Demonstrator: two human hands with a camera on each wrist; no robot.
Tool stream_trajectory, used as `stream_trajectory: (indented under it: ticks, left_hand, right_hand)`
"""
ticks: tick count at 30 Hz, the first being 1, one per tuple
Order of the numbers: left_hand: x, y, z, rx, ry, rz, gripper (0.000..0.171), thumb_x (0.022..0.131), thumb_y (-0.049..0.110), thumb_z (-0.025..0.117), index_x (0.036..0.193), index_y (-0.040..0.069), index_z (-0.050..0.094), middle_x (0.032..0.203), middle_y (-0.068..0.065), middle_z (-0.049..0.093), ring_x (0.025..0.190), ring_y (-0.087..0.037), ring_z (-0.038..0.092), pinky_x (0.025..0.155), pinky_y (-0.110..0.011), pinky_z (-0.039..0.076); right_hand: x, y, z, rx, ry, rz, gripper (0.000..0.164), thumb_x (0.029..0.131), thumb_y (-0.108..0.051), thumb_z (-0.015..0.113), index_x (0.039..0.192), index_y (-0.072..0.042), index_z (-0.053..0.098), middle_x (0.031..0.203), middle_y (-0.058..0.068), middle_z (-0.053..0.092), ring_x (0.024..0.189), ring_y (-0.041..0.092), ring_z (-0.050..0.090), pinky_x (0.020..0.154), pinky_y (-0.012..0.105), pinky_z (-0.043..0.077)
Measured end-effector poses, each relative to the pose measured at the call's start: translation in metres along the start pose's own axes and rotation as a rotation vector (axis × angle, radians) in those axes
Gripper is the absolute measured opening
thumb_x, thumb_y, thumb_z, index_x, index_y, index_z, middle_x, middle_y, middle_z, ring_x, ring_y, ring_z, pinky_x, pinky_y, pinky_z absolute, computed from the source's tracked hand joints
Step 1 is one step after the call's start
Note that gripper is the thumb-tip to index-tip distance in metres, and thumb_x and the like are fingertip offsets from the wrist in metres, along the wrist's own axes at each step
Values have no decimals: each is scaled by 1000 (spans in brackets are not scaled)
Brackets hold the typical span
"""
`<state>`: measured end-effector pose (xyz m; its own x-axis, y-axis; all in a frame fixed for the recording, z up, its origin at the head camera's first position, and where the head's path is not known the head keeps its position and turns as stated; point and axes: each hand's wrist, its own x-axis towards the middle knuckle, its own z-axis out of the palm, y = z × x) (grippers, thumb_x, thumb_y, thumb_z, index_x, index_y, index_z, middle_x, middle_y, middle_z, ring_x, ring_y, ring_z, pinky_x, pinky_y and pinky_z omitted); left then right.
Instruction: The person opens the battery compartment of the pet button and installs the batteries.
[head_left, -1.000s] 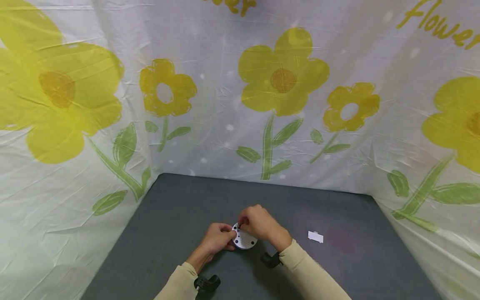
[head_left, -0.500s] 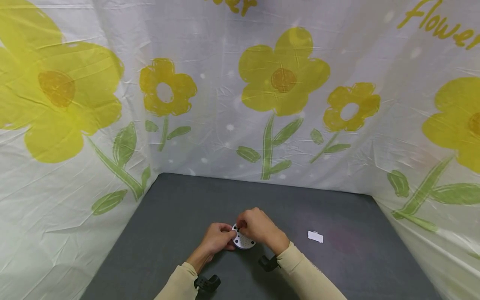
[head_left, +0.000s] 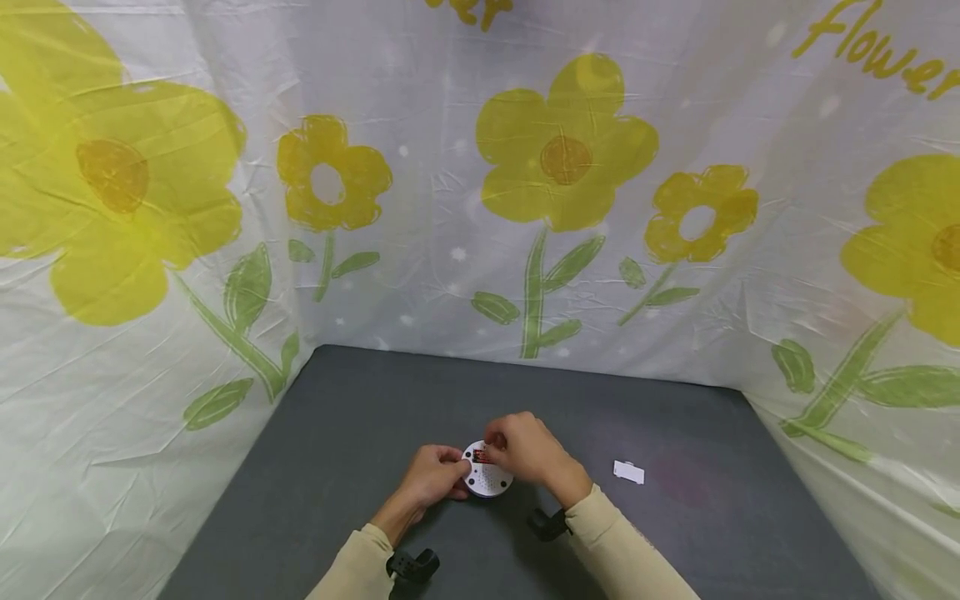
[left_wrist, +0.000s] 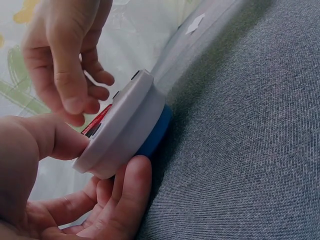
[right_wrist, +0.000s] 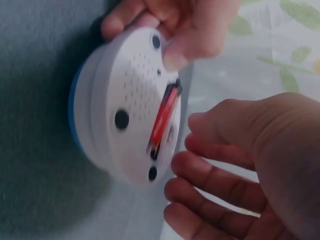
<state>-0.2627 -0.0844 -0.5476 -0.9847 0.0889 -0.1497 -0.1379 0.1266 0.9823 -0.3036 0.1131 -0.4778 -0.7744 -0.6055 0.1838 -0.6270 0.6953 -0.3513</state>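
The right hand (head_left: 527,452), empty with fingers relaxed, hangs just beside the red batteries (head_left: 482,457), whose long axis runs left to right in the round white device (head_left: 487,482) the left hand (head_left: 437,473) pinches.

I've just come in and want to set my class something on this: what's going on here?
A person's left hand grips a round white device with a blue underside. Its dotted face shows what look like red batteries in an uncovered slot. The right hand hovers close beside them, holding nothing visible. A small white plate lies apart on the dark table.
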Motion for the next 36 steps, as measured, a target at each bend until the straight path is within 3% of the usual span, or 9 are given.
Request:
stream_trajectory:
  ticks: [8,16,36]
  left_hand:
    - [0,0,-1,5,0,-11,32,94,5,67,120,-13,69,95,-13,78,72,-16,75,65,-33,68]
    - [1,0,-1,-5,-7,-3,33,92,5,66,119,-13,69,95,-14,78,72,-17,76,65,-32,68]
    - [6,-1,-3,3,-18,-7,32,92,5,67,118,-13,69,92,-13,78,71,-17,76,65,-33,68]
  right_hand:
    - [-5,5,0,-10,-16,138,17,99,-27,78,97,-11,83,79,-3,72,69,11,61,60,30,52]
    - [-3,-4,11,93,-79,282,42,105,-41,72,72,-15,74,58,-5,58,50,10,52,46,24,38]
    - [2,-10,19,56,-22,367,37,95,-39,82,75,-10,75,62,-2,60,52,11,56,45,24,43]
